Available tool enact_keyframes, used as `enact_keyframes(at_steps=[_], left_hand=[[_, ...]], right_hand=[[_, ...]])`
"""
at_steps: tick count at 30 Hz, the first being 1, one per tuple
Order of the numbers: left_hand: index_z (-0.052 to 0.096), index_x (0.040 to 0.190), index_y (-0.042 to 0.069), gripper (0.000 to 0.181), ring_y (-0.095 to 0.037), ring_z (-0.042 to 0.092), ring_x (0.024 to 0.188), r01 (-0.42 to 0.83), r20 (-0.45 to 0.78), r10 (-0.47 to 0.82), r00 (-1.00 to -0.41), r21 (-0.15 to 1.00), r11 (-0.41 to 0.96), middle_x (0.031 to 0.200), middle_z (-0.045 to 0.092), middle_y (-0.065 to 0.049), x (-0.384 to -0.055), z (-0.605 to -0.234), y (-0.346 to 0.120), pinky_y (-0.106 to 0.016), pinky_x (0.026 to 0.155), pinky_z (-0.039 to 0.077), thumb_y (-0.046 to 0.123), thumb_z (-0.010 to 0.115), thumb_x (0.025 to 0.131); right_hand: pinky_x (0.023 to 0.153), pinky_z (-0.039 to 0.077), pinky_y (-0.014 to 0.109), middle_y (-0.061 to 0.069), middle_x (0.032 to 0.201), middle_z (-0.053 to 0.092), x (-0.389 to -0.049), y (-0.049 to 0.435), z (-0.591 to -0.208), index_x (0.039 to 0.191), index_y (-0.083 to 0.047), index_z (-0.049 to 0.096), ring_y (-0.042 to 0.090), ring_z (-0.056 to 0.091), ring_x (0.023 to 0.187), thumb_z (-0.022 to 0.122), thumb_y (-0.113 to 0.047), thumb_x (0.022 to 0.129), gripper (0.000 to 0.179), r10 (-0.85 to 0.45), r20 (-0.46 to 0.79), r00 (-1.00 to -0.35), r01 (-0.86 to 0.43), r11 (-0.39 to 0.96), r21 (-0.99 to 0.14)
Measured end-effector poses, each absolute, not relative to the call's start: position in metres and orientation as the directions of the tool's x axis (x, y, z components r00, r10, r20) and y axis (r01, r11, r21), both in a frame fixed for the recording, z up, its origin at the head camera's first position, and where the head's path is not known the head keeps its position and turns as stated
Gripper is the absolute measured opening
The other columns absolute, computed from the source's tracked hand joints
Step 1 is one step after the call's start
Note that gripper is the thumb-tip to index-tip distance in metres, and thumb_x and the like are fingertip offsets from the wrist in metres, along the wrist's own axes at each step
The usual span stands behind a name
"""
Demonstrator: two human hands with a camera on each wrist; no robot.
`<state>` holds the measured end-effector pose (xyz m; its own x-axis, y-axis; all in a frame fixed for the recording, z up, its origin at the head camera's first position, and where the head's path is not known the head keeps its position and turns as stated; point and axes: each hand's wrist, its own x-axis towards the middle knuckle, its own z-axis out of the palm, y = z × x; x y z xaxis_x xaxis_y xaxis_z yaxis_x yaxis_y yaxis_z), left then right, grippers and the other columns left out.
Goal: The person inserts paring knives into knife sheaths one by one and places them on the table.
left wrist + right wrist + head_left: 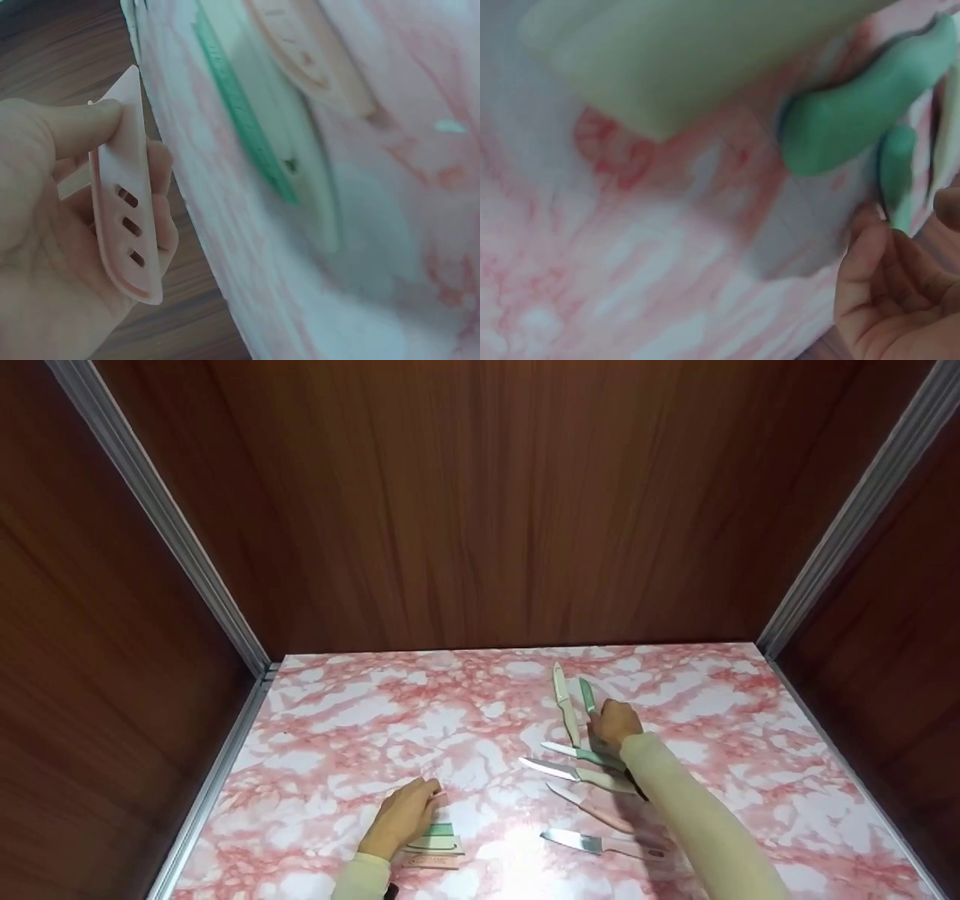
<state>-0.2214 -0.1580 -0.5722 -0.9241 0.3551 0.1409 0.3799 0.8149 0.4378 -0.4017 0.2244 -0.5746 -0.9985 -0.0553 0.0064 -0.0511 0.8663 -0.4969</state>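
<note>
small green piece (587, 695) (blade or cover, unclear): on the counter (337, 712), far right-centre, near end at the right hand (619, 722). fingers bent about that end; cannot tell whether they grip or merely touch.

step in hand, my reading: picking up or laying down this piece; one moment does not settle which. if picking up, the next move calls for a secure pinch and a lift clear of the cream knife (571, 724); if laying down, a clean release.

orientation: long axis runs away from the person, far tip leaning slightly left, roughly parallel to the cream knife just left of it.

nearer the person: green-handled knife (600, 757), cream-handled knife (609, 780), thin pink knife (602, 814), broad-bladed knife (574, 840); all blades point left.

left hand (409, 810): thumb and fingers pinch a pink slotted cover (124, 202); in the left wrist view its long axis is near upright, pointed end up. beside this hand on the counter: green cover (439, 830), cream cover (435, 845), second pink cover (431, 862).
</note>
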Motion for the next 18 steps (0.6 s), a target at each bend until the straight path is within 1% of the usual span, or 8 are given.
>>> enact_keyframes(at_steps=[4,8,11,13,16,18], left_hand=[[0.054,0.097,0.013,0.004,-0.009,0.046,0.065,0.390,0.147,0.364,-0.920,0.444,0.807,0.076,0.050,0.007,-0.221,-0.565,-0.152,-0.030,0.057,0.040,0.018,0.054,0.097],[0.054,0.099,0.013,0.007,-0.008,0.043,0.061,0.403,0.159,0.373,-0.914,0.470,0.785,0.071,0.047,0.009,-0.220,-0.557,-0.146,-0.028,0.055,0.037,0.018,0.049,0.100],[0.055,0.098,0.012,0.009,-0.007,0.040,0.058,0.421,0.164,0.394,-0.904,0.486,0.766,0.068,0.044,0.010,-0.219,-0.552,-0.142,-0.026,0.054,0.036,0.017,0.048,0.100],[0.055,0.094,0.012,0.011,-0.005,0.038,0.056,0.428,0.154,0.409,-0.900,0.494,0.757,0.066,0.043,0.010,-0.219,-0.550,-0.139,-0.025,0.052,0.035,0.018,0.047,0.100],[0.054,0.086,0.014,0.017,-0.004,0.037,0.054,0.424,0.129,0.421,-0.898,0.514,0.746,0.063,0.042,0.010,-0.219,-0.546,-0.134,-0.025,0.050,0.034,0.019,0.047,0.100],[0.053,0.082,0.014,0.020,-0.004,0.036,0.052,0.421,0.118,0.427,-0.897,0.525,0.740,0.061,0.042,0.010,-0.219,-0.544,-0.130,-0.024,0.049,0.033,0.019,0.048,0.100]], right_hand=[[0.067,0.046,0.045,0.014,0.079,0.062,-0.388,0.223,-0.563,0.091,0.003,0.061,0.028,0.059,0.071,0.053,-0.023,0.094,0.027,-0.091,0.030,-0.995,-0.094,0.864,-0.494],[0.070,0.047,0.047,0.016,0.085,0.064,-0.370,0.219,-0.552,0.095,0.003,0.062,0.030,0.060,0.076,0.056,-0.020,0.091,0.024,-0.174,0.110,-0.979,-0.205,0.866,-0.455],[0.064,0.047,0.044,0.012,0.079,0.062,-0.354,0.220,-0.548,0.090,0.001,0.063,0.026,0.059,0.069,0.059,-0.017,0.089,0.019,-0.241,0.171,-0.955,-0.292,0.858,-0.423],[0.059,0.046,0.040,0.007,0.073,0.059,-0.342,0.223,-0.546,0.085,-0.002,0.063,0.020,0.056,0.062,0.060,-0.015,0.088,0.013,-0.284,0.205,-0.937,-0.345,0.845,-0.408],[0.055,0.044,0.035,0.000,0.068,0.054,-0.324,0.228,-0.543,0.079,-0.007,0.063,0.014,0.050,0.057,0.062,-0.012,0.087,0.010,-0.354,0.220,-0.909,-0.414,0.821,-0.393],[0.055,0.043,0.034,-0.003,0.066,0.053,-0.312,0.231,-0.541,0.077,-0.009,0.063,0.012,0.048,0.057,0.062,-0.011,0.086,0.010,-0.409,0.217,-0.886,-0.463,0.799,-0.385]])
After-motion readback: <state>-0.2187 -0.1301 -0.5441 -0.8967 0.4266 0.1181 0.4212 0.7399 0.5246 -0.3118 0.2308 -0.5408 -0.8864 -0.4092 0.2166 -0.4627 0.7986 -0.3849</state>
